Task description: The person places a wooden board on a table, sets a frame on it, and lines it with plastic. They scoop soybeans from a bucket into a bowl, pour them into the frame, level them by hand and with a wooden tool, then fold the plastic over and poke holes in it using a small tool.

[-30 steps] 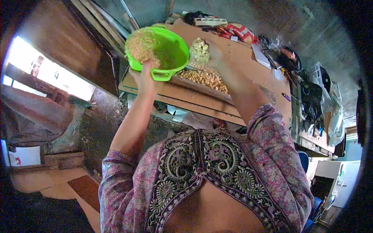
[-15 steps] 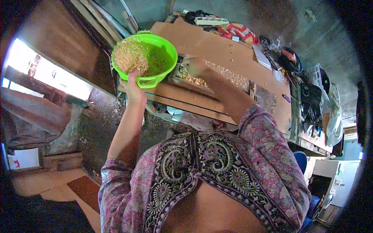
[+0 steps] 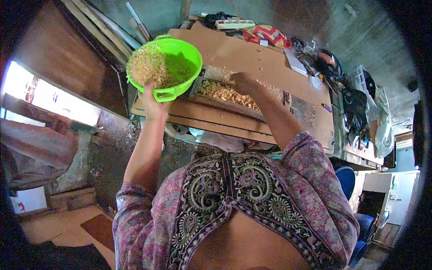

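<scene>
My left hand [image 3: 152,98] grips the near rim and handle of a bright green plastic basin [image 3: 191,58], thumb on top. Inside the basin, a heap of small tan, crumbly pieces [image 3: 150,67] lies toward the left. It is tilted and held up beside the left end of a long, shallow wooden tray [image 3: 227,105]. Pale yellow-brown pieces [image 3: 220,91], like broken nut kernels, fill the tray. Over the tray's far side is my right hand [image 3: 246,83]; its fingers are dark and blurred, so I cannot make out anything in them.
The tray rests on a brown board tabletop [image 3: 225,45]. A purple marker [image 3: 326,107] lies at the right. Along the back edge are an egg-carton-like white tray [image 3: 235,24], a red patterned cloth [image 3: 267,36] and black bags [image 3: 357,105]. Wooden planks [image 3: 105,31] lean at the left.
My right hand has moved right and away from the basin, uncovering more of the pieces in the tray. My left hand still holds the basin, which has hardly shifted.
</scene>
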The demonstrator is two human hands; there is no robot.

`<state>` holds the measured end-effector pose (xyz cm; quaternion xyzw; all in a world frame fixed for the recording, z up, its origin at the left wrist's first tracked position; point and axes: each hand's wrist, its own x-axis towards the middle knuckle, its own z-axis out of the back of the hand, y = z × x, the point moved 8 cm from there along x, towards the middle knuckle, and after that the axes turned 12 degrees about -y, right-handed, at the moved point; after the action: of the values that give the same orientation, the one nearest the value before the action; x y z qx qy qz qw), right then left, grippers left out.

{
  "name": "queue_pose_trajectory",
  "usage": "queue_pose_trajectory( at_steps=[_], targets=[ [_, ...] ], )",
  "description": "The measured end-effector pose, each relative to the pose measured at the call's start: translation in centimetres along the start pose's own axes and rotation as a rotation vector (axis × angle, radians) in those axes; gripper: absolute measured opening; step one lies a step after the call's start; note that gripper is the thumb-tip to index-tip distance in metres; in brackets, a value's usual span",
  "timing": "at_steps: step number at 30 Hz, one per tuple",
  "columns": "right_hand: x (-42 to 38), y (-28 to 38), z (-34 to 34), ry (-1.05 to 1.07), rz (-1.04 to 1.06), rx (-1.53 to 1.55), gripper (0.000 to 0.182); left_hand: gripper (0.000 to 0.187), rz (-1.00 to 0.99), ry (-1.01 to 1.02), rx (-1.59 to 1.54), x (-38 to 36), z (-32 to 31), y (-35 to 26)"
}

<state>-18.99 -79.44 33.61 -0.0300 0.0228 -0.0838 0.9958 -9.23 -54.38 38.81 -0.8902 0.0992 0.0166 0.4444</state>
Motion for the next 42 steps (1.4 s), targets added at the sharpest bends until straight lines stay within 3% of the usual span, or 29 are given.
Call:
queue_pose_trajectory(
  at_steps=[2,4,8,10,11,13,16,17,19,24,26,28,32,34,38,40,42],
  targets=[
    [-0.1,-0.5,-1.6,0.050,-0.036,0.005,0.039,0.052,0.134,-0.067,-0.042,-0.4,0.2,0.6],
    [-1.1,-0.5,-0.5,-0.015,-0.242,0.362,0.043,0.051,0.154,-0.059,-0.041,0.2,0.2,1.2],
    [-0.2,1.7,-0.8,-0.027,-0.206,0.410,0.041,0.051,0.234,-0.041,-0.062,1.6,1.3,3.1],
    [0.5,3.1,0.7,-0.313,-0.083,0.516,0.033,0.051,0.229,-0.047,-0.040,1.2,1.1,2.8],
    [1.3,3.3,0.5,-0.312,-0.082,0.517,0.033,0.052,0.220,-0.054,-0.021,1.1,1.1,2.6],
    [2.6,4.2,0.0,-0.036,-0.197,0.657,0.026,0.052,0.223,-0.062,-0.028,1.3,1.7,3.0],
    [3.0,4.3,0.3,-0.117,-0.344,0.893,0.023,0.055,0.212,-0.076,0.002,0.9,1.5,2.6],
    [3.4,4.1,-0.3,-0.115,-0.343,0.895,0.023,0.057,0.199,-0.083,0.038,0.6,1.4,2.4],
    [4.9,4.2,-1.0,-0.217,-0.151,0.628,0.024,0.057,0.197,-0.073,0.039,0.8,1.6,2.5],
    [5.3,5.2,-2.1,-0.215,-0.063,0.470,0.021,0.052,0.230,-0.078,0.016,0.7,2.0,2.7],
    [3.9,6.6,-0.5,-0.180,-0.030,0.454,0.019,0.053,0.256,-0.093,0.023,1.3,2.7,3.3],
    [1.4,9.1,2.9,-0.231,0.167,0.342,0.016,0.054,0.247,-0.081,0.015,1.3,2.5,3.3],
    [1.5,9.2,2.3,-0.253,0.183,0.411,0.019,0.053,0.254,-0.035,-0.023,1.2,2.0,3.5],
    [1.1,8.1,3.0,-0.274,0.121,0.462,0.049,0.055,0.234,-0.055,0.018,0.8,1.5,3.2],
    [1.5,8.4,1.4,-0.244,0.088,0.413,0.046,0.057,0.211,-0.046,0.083,0.7,1.4,3.2],
    [2.0,7.8,0.2,-0.334,0.015,0.543,0.032,0.056,0.225,-0.048,0.077,1.0,1.5,3.6],
    [3.7,5.1,-1.5,-0.355,0.006,0.438,0.025,0.056,0.240,-0.054,0.070,1.3,1.8,4.0]
  ],
)
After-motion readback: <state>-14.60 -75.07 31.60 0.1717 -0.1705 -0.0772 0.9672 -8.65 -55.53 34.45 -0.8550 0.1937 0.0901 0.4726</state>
